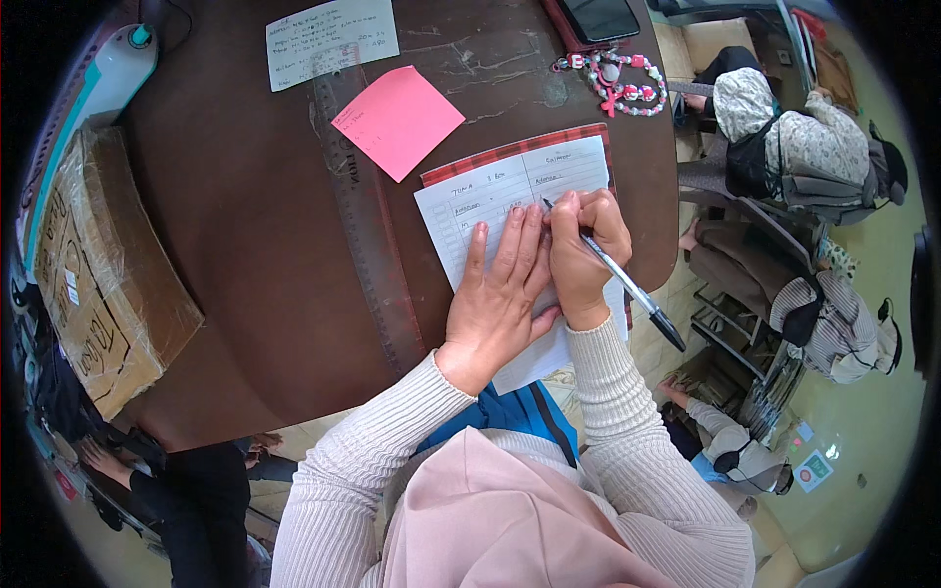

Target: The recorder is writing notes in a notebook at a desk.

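A ballpoint pen (625, 275) with a black cap on its rear end is held in my right hand (592, 250). Its tip meets a lined sheet of paper (470, 192), just under a handwritten heading in the right column. My left hand (500, 294) lies flat across the same sheet, fingers spread slightly, covering part of the writing. Beneath the paper, a red plaid board or notebook cover (514, 151) shows along the top and right edges. Up and to the left rests a pink sticky note (398, 121) with faint writing.
A transparent ruler (367, 242) lies left of the paper, near a handwritten note (331, 40). A taped cardboard box (110, 272) stands at the table's left. Top right are a smartphone (599, 18) and a beaded strap (639, 92). Several people sit along the right wall.
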`<state>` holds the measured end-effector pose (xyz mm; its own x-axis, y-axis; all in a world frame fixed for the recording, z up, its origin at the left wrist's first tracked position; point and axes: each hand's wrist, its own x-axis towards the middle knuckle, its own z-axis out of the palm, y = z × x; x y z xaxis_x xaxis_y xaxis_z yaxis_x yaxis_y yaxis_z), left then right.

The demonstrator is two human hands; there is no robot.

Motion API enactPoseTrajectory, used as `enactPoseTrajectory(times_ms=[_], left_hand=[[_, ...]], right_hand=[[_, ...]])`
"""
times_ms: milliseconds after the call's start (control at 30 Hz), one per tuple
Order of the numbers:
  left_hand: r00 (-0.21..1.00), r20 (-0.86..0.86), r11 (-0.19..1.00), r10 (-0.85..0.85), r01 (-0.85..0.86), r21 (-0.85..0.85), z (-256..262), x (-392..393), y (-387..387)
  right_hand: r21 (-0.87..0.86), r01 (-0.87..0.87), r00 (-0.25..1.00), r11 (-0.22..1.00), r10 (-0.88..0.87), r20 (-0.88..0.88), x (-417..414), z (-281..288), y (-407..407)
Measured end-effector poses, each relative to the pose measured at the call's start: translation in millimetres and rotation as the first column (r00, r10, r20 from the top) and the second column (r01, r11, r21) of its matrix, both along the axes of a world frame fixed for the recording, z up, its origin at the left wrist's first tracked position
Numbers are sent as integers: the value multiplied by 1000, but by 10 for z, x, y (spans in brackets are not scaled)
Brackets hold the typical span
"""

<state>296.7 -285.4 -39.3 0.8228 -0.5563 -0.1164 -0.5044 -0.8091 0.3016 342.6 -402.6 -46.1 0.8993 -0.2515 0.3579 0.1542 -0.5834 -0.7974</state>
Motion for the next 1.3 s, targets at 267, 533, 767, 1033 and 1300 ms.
enactPoseTrajectory(times_ms=[267, 533, 767, 1033, 1300], left_hand=[[1000, 0, 1000, -3, 3, 8, 18, 6, 7], [1000, 5, 1000, 2, -2, -13, -4, 1, 2], [1000, -14, 1000, -4, 4, -26, 18, 10, 12], [1000, 10, 1000, -19, 19, -22, 9, -8, 24], [999, 41, 986, 0, -7, 165, 147, -95, -36]], right_hand=[[26, 51, 998, 998, -51, -23, -9, -10, -2], [-35, 36, 999, 999, -36, -13, 5, 10, 3], [169, 60, 997, 984, -51, -53, 19, 38, -65], [276, 70, 992, 959, -38, -121, 73, 133, -151], [360, 110, 988, 926, -62, -142, 111, 161, -160]])
